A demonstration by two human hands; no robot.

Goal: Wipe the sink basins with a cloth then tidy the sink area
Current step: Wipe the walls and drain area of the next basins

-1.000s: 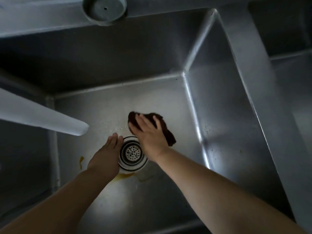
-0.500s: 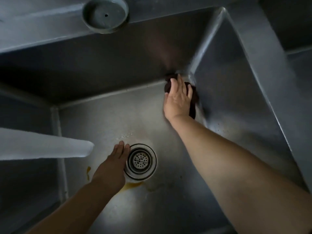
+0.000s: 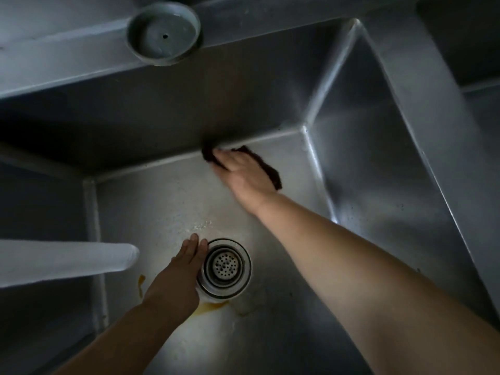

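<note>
Dark brown cloth (image 3: 270, 169), grey steel basin (image 3: 378, 158), orange-yellow stain (image 3: 141, 285)

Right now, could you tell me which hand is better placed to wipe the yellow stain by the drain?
Probably the right hand: it presses the cloth. The left hand lies nearer the yellow stain but has no cloth.

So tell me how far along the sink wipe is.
Done: no part looks finished, as far as this dim view shows. In hand: the right hand presses the dark cloth flat along the seam between floor and back wall, while the left hand rests beside the drain strainer. Left: the yellow-brown stain near the drain, the second basin at the far right, then tidying.
</note>
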